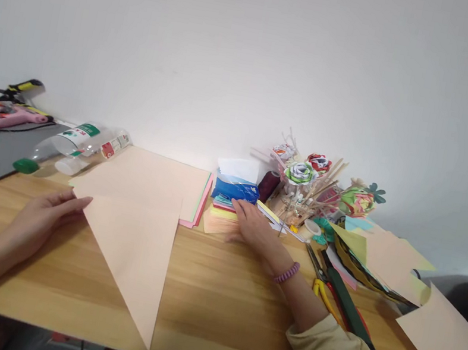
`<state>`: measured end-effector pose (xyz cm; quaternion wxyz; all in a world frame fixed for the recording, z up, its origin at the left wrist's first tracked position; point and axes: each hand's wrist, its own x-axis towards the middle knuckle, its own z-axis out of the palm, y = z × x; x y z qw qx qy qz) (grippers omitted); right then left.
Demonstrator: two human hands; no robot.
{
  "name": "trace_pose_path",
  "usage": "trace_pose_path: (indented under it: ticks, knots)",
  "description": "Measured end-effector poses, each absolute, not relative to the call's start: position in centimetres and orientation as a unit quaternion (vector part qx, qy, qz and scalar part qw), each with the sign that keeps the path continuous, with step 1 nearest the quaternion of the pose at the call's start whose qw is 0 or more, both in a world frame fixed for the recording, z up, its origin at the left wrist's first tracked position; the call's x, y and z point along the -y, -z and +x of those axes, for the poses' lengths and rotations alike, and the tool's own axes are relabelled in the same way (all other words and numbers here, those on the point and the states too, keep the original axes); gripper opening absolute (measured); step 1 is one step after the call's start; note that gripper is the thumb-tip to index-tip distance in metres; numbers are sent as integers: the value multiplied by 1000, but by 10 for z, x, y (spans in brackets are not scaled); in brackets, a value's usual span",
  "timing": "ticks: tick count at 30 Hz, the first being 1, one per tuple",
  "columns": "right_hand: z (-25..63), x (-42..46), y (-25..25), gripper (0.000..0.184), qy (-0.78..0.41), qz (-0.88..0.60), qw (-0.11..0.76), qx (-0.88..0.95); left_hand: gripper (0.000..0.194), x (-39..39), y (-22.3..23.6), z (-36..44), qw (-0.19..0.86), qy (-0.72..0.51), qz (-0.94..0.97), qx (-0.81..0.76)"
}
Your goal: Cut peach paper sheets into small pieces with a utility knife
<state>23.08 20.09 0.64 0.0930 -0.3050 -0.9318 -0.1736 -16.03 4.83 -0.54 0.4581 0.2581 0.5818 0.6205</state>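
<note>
Left hand [45, 217] pinches paper [137, 248] already in a triangle, while the right hand [254, 227], loosely spread, rests at stacked slips [217, 220], none lifted.

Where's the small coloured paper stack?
Head view, near centre: the small coloured paper stack lies in front of the blue tissue pack, partly hidden by the right hand.

The right hand [255, 227] partly hides the small-paper stack [217, 221].

Soft, moderate light greys the wall [220, 46]; faint shadows lie on the tabletop [213, 316]; edges look stretched.
</note>
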Motion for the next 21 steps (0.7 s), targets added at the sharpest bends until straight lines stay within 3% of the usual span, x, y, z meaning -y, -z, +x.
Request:
trace_pose_path:
  ticks: [11,21]
  knots:
    - [220,-216,-9,41,189,-293,37,936,48,-47,2,-156,460,-603,242,-605]
    - [212,-206,-20,34,186,-401,71,894,49,-45,-4,-150,456,-580,237,-632]
